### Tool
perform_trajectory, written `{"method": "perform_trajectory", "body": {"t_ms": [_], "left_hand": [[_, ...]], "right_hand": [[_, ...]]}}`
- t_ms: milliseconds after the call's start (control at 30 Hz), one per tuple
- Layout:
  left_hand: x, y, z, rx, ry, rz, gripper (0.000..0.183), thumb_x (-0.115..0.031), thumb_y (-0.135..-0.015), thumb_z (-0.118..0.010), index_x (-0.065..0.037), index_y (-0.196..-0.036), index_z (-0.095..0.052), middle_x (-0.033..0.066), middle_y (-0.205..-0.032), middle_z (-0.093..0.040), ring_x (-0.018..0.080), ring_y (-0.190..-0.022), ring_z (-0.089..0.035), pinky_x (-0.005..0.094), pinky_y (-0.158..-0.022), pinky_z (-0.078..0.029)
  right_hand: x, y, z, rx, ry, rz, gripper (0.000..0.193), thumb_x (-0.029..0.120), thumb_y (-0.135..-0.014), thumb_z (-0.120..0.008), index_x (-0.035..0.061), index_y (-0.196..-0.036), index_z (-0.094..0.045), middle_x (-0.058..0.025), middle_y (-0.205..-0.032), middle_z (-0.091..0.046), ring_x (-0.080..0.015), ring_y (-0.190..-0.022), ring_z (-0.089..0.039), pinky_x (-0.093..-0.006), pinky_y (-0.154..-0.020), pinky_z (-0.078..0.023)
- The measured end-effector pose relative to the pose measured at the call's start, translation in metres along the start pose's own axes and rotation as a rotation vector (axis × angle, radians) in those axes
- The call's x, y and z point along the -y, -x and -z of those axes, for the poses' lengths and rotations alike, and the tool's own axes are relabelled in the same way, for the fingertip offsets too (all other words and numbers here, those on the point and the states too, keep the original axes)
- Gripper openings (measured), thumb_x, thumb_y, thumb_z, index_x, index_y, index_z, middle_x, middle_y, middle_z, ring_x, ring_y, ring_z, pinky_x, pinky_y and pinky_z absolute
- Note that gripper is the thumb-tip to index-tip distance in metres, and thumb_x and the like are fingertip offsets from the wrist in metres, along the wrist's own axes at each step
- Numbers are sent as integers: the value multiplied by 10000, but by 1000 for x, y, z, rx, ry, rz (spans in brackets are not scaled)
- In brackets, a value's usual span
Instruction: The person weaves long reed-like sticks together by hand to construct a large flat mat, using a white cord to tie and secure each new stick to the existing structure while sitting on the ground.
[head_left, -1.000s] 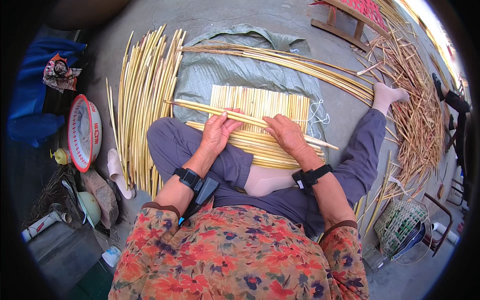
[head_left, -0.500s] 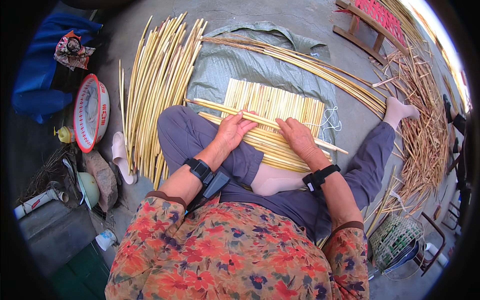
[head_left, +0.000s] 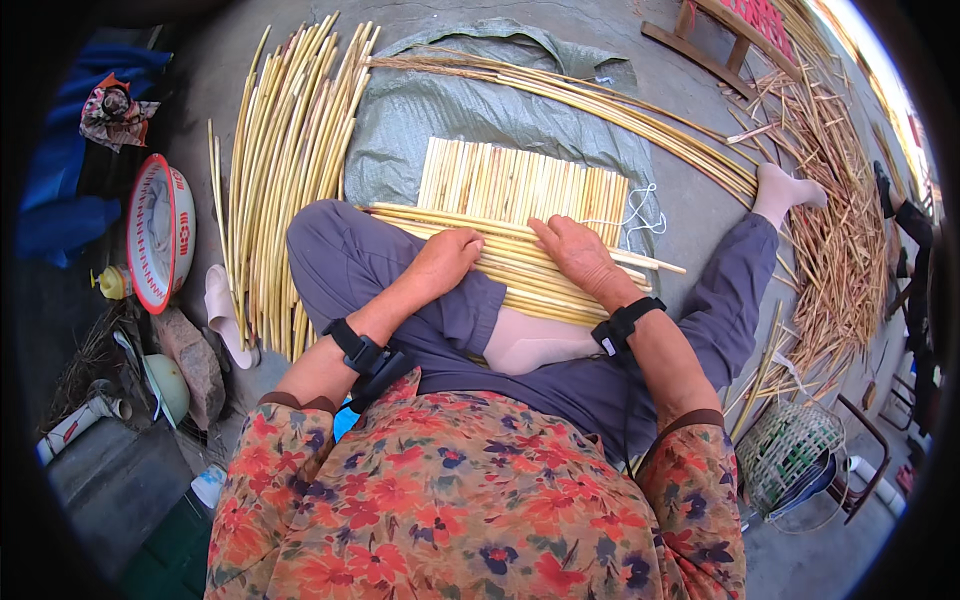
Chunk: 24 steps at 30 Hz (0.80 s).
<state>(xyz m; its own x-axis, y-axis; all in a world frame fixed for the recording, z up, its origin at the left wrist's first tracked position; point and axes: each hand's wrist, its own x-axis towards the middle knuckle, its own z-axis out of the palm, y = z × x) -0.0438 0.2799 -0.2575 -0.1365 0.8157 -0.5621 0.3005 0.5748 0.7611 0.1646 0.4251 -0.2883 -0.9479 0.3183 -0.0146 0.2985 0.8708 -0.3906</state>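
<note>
Long pale-yellow stalks (head_left: 640, 261) lie across my lap, over my bent left leg. My left hand (head_left: 450, 258) is closed at the nearest upper stalks, its fingers curled under and partly hidden. To its right, my right hand (head_left: 578, 252) bends over the same stalks, thumb and fingers closed on them from above. Just beyond both hands lies a flat mat of short stalks set side by side (head_left: 520, 180). White string (head_left: 645, 208) loops out from the mat's right end.
A grey-green plastic sheet (head_left: 400, 120) lies under the mat. Many long stalks (head_left: 290, 170) are spread at the left, beside a pink slipper (head_left: 222, 300) and red-rimmed enamel basin (head_left: 150, 235). At the right are a husk pile (head_left: 830, 250), wooden stool (head_left: 705, 60) and woven basket (head_left: 790, 450).
My left hand has turned from palm-up with fingers extended to a closed grip. The right hand stays over the stalks. The whole view has shifted slightly.
</note>
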Motion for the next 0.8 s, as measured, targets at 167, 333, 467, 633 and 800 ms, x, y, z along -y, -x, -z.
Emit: {"method": "perform_trajectory", "body": {"t_ms": [167,333,467,633,800], "left_hand": [[-1,5,-18,-245,-451,-381,183,-41,-871,-524,22,-1033,-581,185,-959,-575,365,-934,-563,411,-825,-466],[0,8,-16,-261,-563,-469,223,-2,-829,-512,35,-1044,-559,189,-964,-541,364,-932,-552,413,-827,-462],[-1,12,-17,-190,-551,-371,234,2,-833,-495,47,-1059,-540,199,-1000,-529,377,-973,-551,420,-841,-464],[-2,8,-16,-165,-593,-302,220,-29,-860,-515,26,-1071,-542,176,-1027,-541,378,-951,-570,432,-808,-476],[-3,2,-12,-183,-549,-300,193,-72,-864,-581,-7,-1045,-566,156,-1000,-558,371,-913,-588,423,-775,-486]], "right_hand": [[2,-3,1,2,34,30,360,229,-880,-578,66,-1199,-540,-97,-852,-520,-256,-819,-572,-378,-702,-488],[2,-5,1,-27,87,88,363,214,-864,-588,45,-1183,-547,-80,-837,-514,-233,-809,-563,-352,-681,-488],[3,-6,-1,-46,95,98,371,217,-863,-588,42,-1187,-545,-71,-838,-511,-223,-805,-554,-341,-679,-487],[4,-5,-3,-62,63,79,343,227,-877,-565,39,-1164,-549,-67,-859,-514,-217,-811,-551,-341,-685,-489],[2,-4,-7,-83,35,81,347,202,-875,-550,20,-1170,-556,-83,-870,-531,-231,-831,-556,-348,-721,-481]]}}
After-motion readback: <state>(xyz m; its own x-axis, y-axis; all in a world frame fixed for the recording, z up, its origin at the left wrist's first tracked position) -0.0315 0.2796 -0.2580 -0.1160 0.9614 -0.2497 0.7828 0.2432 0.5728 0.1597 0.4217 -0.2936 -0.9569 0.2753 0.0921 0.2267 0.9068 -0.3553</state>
